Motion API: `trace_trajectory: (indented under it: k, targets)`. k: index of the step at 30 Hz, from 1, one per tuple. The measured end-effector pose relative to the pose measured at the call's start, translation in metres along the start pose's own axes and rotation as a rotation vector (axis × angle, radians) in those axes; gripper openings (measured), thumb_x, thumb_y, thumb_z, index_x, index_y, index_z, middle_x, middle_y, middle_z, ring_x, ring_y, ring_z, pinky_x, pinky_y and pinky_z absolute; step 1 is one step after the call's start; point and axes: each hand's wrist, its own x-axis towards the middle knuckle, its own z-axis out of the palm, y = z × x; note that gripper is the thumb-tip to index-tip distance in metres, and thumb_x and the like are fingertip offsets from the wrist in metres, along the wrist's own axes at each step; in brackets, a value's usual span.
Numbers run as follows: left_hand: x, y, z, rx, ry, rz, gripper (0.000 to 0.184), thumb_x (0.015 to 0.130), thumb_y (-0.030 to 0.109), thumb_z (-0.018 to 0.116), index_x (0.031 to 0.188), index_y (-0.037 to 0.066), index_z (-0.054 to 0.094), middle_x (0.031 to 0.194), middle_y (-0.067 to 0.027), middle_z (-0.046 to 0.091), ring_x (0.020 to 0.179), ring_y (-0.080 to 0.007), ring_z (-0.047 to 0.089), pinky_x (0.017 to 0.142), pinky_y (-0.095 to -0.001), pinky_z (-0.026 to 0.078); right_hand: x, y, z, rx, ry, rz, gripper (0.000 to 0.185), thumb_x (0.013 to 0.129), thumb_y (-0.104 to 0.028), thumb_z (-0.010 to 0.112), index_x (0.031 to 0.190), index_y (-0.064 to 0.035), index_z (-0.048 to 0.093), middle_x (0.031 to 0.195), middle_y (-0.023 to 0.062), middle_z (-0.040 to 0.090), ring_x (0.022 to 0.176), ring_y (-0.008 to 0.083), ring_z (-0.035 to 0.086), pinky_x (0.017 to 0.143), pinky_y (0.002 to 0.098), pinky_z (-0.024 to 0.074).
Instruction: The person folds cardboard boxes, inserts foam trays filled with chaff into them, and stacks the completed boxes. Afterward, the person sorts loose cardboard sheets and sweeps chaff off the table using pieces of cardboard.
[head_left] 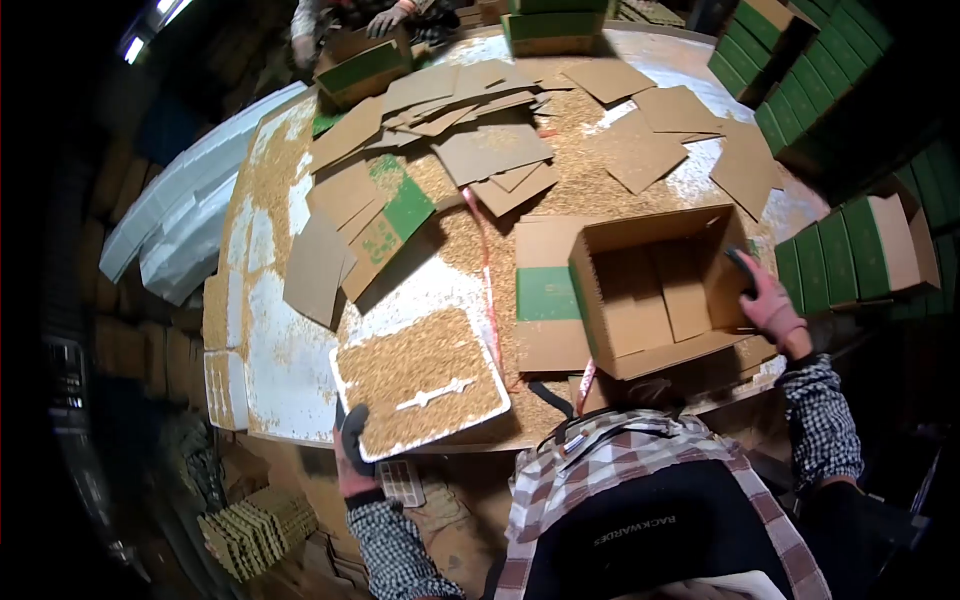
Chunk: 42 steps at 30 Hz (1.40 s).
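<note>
Gripping the tray point(440, 435) at its near-left corner, our left hand point(352, 437) is closed round the rim, with tan flakes point(400, 360) spread across it and a white bar showing through. So the tray sits at seven o'clock on the table point(285, 335), twelve being the far side. Over at four we have the open box point(655, 233), a green-striped flap point(548, 293) folded out at its own nine o'clock. Our right hand point(772, 308) is there too, gloved like the left, at the box's three o'clock rim, fingers reaching over the edge; whether it pinches the wall, we cannot tell. Between tray and box runs a red ribbon point(487, 265) among scattered flakes. Up at twelve we see overlapping cards point(492, 150), with a green-printed card point(405, 205) at ten. Out at eleven, a co-worker's gloved hand point(388, 20) is at another box point(360, 78). Green cartons point(860, 250) stand at three, and white blocks point(190, 195) lie beyond the table at ten.
</note>
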Motion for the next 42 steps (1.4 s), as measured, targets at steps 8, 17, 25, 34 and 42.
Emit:
trace_trajectory:
  k: [8, 17, 25, 34, 42]
  targets:
    - [-0.023, 0.036, 0.204, -0.471, -0.633, -0.197, 0.055, 0.093, 0.018, 0.055, 0.141, 0.001, 0.036, 0.136, -0.0188, 0.049, 0.121, -0.0283, 0.053, 0.100, -0.0412, 0.048, 0.016, -0.028, 0.010, 0.120, -0.085, -0.024, 0.094, 0.073, -0.003, 0.064, 0.151, -0.0179, 0.015, 0.146, 0.0275, 0.028, 0.132, 0.0430, 0.035, 0.109, 0.0410, 0.0352]
    - [0.006, -0.001, 0.322, 0.408, -0.489, 0.314, 0.052, 0.095, 0.026, 0.054, 0.140, 0.004, 0.041, 0.127, -0.0092, 0.053, 0.111, -0.0185, 0.055, 0.097, -0.0307, 0.044, 0.005, 0.035, 0.005, 0.316, -0.247, -0.298, 0.134, 0.060, -0.027, 0.086, 0.149, -0.0049, -0.011, 0.155, 0.0251, 0.009, 0.141, 0.0347, 0.024, 0.115, 0.0445, 0.0228]
    - [0.050, -0.036, 0.324, 1.459, -0.349, 0.118, 0.053, 0.077, 0.029, 0.077, 0.122, 0.008, 0.058, 0.096, -0.0102, 0.071, 0.087, -0.0213, 0.068, 0.077, -0.0325, 0.052, 0.114, 0.115, -0.056, 0.836, -0.249, -0.280, 0.108, 0.068, -0.037, 0.084, 0.151, -0.0106, 0.019, 0.151, 0.0174, 0.030, 0.135, 0.0293, 0.036, 0.112, 0.0410, 0.0304]
    - [0.020, -0.057, 0.378, 2.144, -0.022, 0.097, 0.053, 0.083, 0.029, 0.064, 0.127, 0.005, 0.048, 0.100, -0.0148, 0.064, 0.089, -0.0328, 0.065, 0.074, -0.0434, 0.052, 0.297, 0.337, 0.070, 0.570, 0.646, 1.044, 0.102, 0.056, -0.030, 0.090, 0.140, -0.0100, 0.035, 0.135, 0.0199, 0.047, 0.118, 0.0322, 0.052, 0.096, 0.0410, 0.0466]
    - [0.056, -0.071, 0.395, 2.220, -0.335, -0.155, 0.039, 0.087, 0.019, 0.053, 0.116, -0.007, 0.052, 0.093, -0.0172, 0.069, 0.090, -0.0315, 0.066, 0.079, -0.0413, 0.051, 0.156, 0.084, -0.069, 0.736, 0.859, -0.124, 0.024, 0.081, 0.001, 0.067, 0.104, -0.0011, 0.063, 0.079, -0.0018, 0.061, 0.069, 0.0052, 0.052, 0.062, 0.0216, 0.0459]
